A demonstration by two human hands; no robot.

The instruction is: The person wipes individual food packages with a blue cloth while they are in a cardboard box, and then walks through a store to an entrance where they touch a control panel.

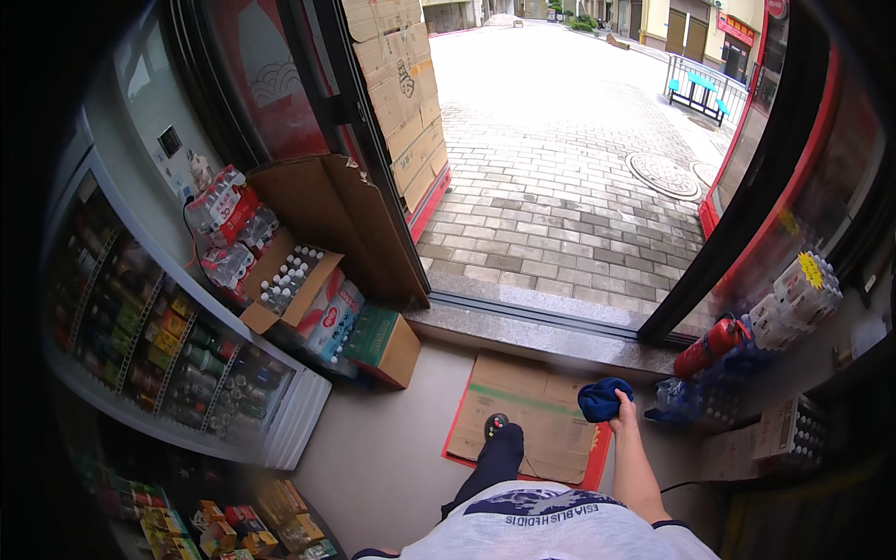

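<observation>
My right hand (pixel 621 414) grips a bundled dark blue cloth (pixel 603 400), held out over the right edge of a flattened cardboard sheet (pixel 518 420). The cardboard lies on a red mat (pixel 453 435) just inside an open doorway. One of my shoes (pixel 495 424) rests on the cardboard. My left hand is out of view.
A raised stone threshold (pixel 490 306) leads to brick paving (pixel 560 231). At left stand a glass-door drinks fridge (pixel 297 420), an open carton of bottles (pixel 287 280) and a green-topped box (pixel 392 350). A red fire extinguisher (pixel 708 348) and bottle packs (pixel 794 308) stand at right.
</observation>
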